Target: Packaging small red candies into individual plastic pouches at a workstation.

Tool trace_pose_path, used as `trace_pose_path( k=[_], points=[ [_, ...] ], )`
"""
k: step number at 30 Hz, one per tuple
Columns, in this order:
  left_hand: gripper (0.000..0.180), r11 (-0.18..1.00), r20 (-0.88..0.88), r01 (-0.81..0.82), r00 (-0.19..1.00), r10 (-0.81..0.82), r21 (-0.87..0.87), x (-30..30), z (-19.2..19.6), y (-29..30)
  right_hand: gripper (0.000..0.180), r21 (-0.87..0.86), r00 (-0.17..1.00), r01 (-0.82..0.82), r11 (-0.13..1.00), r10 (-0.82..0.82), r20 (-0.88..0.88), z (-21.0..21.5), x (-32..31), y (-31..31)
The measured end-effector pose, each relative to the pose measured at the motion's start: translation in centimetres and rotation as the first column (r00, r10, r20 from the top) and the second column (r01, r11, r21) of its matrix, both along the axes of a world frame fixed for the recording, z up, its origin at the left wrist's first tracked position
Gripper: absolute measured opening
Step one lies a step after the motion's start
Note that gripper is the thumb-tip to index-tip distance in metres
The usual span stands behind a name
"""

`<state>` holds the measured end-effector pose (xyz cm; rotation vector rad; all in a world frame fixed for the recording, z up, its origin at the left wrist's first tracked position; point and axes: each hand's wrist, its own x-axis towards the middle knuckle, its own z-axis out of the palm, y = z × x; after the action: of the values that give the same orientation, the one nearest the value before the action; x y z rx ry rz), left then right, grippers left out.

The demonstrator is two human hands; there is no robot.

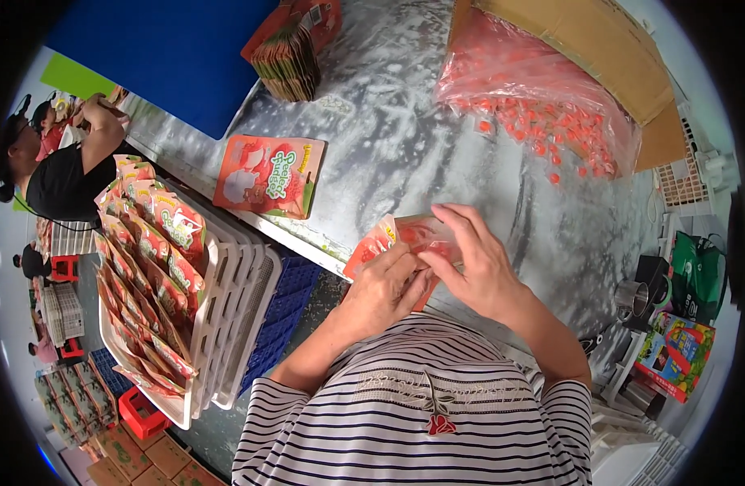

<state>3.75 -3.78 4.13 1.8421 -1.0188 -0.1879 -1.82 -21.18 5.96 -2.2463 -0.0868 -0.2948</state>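
Where the worktop [380,138] meets the wearer, one red pouch [371,248], before the striped shirt: left hand [376,296], fingers grasping it; right hand [487,274], thumb and forefinger about its edge, whether pinching cannot be told. Beyond, to the left: one similar pouch lying flat [267,176]; one bundle of pouches [286,65]. Far right: one open carton [587,36], plastic bag [502,53], small red pieces [542,130] spilling out. Left: stacked white trays [218,324], the top one filled with pouches.
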Motion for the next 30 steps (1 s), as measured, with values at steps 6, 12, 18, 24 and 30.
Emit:
trace_pose_path(
  k=[6,12,18,24,30],
  points=[
    [0.016,1.0,-0.031,0.009,0.999,-0.008,0.016,-0.1,-0.5,0.8,0.032,-0.261,0.955,-0.273,0.926,0.229,-0.188,0.1,-0.7,-0.5],
    [0.04,0.99,0.059,-0.104,0.992,0.11,-0.092,2.5,1.0,2.1,0.018,-0.216,0.942,-0.314,0.925,0.275,-0.192,-0.6,-1.3,-0.9],
    [0.057,0.967,-0.543,0.249,0.82,-0.182,0.051,6.2,-0.9,1.1,0.019,-0.351,0.956,-0.291,0.89,0.281,-0.082,-0.3,-1.8,-1.1],
    [0.039,0.947,-0.401,0.3,0.886,-0.232,0.115,5.9,-1.1,0.7,0.023,-0.298,0.977,-0.21,0.931,0.19,-0.098,0.1,-3.5,-2.0],
    [0.031,0.965,-0.268,0.231,0.929,-0.256,-0.121,3.2,-0.9,-0.2,0.049,-0.271,0.969,-0.231,0.934,0.195,-0.152,2.0,-2.7,-1.8]
  ],
)
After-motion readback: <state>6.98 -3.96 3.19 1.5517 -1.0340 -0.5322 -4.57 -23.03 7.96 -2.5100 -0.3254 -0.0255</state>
